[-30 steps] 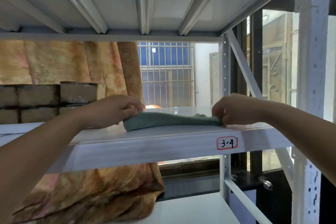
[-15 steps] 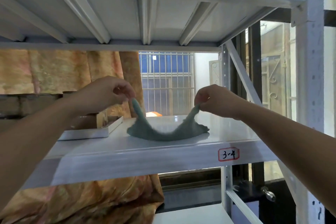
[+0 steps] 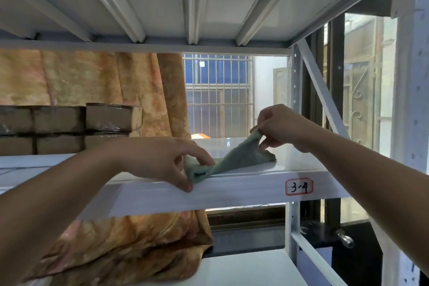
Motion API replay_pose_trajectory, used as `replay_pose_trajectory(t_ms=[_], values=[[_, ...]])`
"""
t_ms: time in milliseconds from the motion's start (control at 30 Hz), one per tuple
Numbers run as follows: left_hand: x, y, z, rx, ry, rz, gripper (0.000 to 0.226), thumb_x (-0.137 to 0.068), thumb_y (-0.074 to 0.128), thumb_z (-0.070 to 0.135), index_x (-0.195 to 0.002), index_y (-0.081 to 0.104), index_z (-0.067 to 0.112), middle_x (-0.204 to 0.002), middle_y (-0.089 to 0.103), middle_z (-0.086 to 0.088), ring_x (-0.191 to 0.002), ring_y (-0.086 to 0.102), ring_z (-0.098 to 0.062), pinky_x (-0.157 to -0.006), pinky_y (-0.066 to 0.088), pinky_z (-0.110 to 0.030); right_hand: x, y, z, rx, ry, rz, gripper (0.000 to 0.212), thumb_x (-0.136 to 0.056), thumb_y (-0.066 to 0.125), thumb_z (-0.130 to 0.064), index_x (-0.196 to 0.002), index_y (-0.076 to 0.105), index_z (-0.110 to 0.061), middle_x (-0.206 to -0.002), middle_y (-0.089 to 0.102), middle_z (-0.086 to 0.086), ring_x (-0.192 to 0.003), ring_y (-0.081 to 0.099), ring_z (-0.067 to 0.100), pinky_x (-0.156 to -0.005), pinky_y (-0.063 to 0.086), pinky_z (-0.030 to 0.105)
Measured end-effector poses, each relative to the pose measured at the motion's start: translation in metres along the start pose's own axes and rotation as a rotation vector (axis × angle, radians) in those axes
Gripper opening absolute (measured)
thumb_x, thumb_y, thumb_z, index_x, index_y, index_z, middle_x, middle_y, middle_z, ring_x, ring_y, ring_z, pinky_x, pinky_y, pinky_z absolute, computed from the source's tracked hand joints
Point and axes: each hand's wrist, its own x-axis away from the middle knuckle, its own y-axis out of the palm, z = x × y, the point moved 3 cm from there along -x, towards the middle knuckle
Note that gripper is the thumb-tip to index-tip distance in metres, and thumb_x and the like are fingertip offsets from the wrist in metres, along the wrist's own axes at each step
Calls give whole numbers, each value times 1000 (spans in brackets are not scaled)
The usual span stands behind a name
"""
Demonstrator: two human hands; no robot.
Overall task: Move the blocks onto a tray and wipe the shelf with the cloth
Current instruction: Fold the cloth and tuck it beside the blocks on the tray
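Note:
A grey-green cloth lies stretched across the white shelf marked 3-4. My left hand pinches its near left end down by the shelf's front edge. My right hand holds the far right corner lifted above the shelf. Brown wrapped blocks are stacked in two layers at the left, behind my left forearm; whatever they stand on is hidden from this angle.
The ribbed underside of the upper shelf hangs close overhead. A white upright post and a diagonal brace close the right side. An orange patterned curtain hangs behind, and a lower shelf sits below.
My left hand has dropped from a raised pinch to the shelf's front edge with its end of the cloth. My right hand moved right and stays lifted. The camera dipped lower.

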Motion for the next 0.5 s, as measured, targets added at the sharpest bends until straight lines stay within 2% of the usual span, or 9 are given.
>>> replay_pose_trajectory(t_ms=[67,133,200,267,300,367,433,500], values=[[1,0,2,52,-3,-32,52,-76,68,48,-108,34,71,-111,46,33,-73,51,11,-65,42,-16,6,-4,-3,-36,-48,-60,19,-84,45,8,-74,56,-4,-77,62,19,-47,63,17,-45,51,20],[1,0,6,66,0,-64,50,-73,54,66,-114,27,74,-115,43,31,-76,48,20,-68,36,-14,12,-7,-4,-50,-98,-182,18,-84,46,10,-75,55,-2,-76,59,19,-52,64,18,-51,54,21],[-5,1,9,36,18,-72,50,-71,36,73,-121,34,66,-118,45,24,-87,45,20,-75,33,-12,17,-11,-4,-47,-134,-291,20,-85,46,11,-74,54,-4,-84,62,20,-66,68,22,-60,56,23],[-14,3,10,23,22,-40,53,-78,30,69,-123,48,48,-114,50,19,-95,45,11,-80,32,-9,21,-16,-2,3,-202,-345,15,-85,52,9,-81,59,-4,-94,64,17,-80,67,23,-67,54,22],[-18,2,10,15,3,-9,47,-82,33,65,-120,53,44,-107,51,21,-93,47,9,-77,33,-10,22,-18,-2,58,-243,-349,15,-84,56,8,-88,62,-5,-97,64,13,-86,65,22,-70,53,22],[-23,-3,8,-21,-27,51,26,-87,47,53,-109,58,43,-95,53,21,-81,50,9,-66,35,-9,23,-20,-1,168,-286,-322,23,-83,62,3,-100,63,-13,-101,65,6,-93,63,21,-78,54,27],[-27,-8,6,-78,-41,97,9,-88,54,39,-93,61,40,-89,58,15,-69,50,7,-59,36,-9,23,-19,-3,271,-316,-259,27,-82,65,-2,-101,61,-20,-101,65,-1,-94,63,18,-82,54,27],[-31,-14,3,-115,-68,200,10,-85,58,27,-80,61,36,-85,63,10,-66,54,1,-57,39,-12,23,-14,-8,433,-388,-204,28,-82,64,-2,-98,60,-24,-100,63,-7,-94,61,16,-82,53,27]])
